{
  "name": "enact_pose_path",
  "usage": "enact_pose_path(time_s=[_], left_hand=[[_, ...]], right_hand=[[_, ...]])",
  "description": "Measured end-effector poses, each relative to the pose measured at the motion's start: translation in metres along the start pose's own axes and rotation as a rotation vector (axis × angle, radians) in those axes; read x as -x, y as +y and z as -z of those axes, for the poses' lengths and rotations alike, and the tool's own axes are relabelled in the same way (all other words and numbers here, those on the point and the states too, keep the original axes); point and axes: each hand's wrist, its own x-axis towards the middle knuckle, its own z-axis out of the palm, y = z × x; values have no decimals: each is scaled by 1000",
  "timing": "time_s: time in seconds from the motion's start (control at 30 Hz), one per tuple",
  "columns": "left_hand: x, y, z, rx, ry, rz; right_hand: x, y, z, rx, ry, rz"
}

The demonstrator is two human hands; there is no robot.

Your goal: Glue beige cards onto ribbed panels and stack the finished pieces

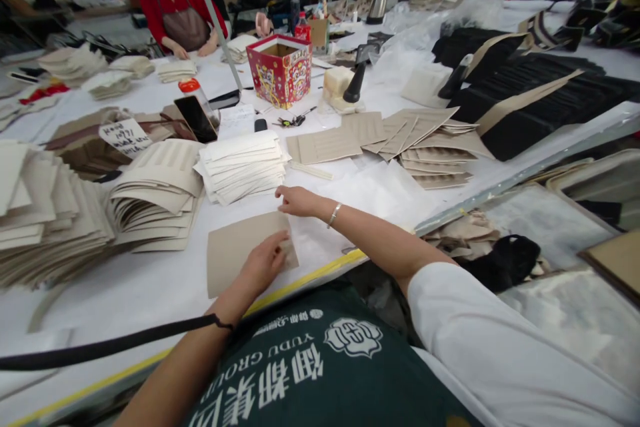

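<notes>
A flat beige panel (233, 250) lies on the white table in front of me. My left hand (264, 261) rests on the panel's right part, thumb and fingers slightly bent and apart, pressing rather than gripping. Just beyond the panel's far right corner hovers my right hand (301, 202), its index finger stretched toward the left and nothing visible in it. Close to its fingertips stands a stack of white sheets (243, 163). Left of that is a curved pile of beige panels (157, 190). Ribbed beige pieces (327, 145) lie farther back.
A larger pile of beige panels (47, 213) fills the left side. Behind are a red patterned box (281, 73), keys (291, 121) and a phone (195, 118). Black pieces (540, 100) are stacked at right. A black strap (110, 341) crosses the near left. A co-worker in red (180, 13) works opposite.
</notes>
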Motion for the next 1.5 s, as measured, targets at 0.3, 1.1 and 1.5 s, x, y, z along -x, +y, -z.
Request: enact_pose_path(time_s=[0.3, 1.1, 1.5], left_hand=[[95, -41, -34, -434, 287, -224], [143, -95, -9, -458, 401, -83], [73, -65, -17, -147, 264, 42]], right_hand=[[125, -42, -101, 145, 190, 329], [110, -55, -112, 301, 215, 273], [66, -81, -116, 25, 143, 219]])
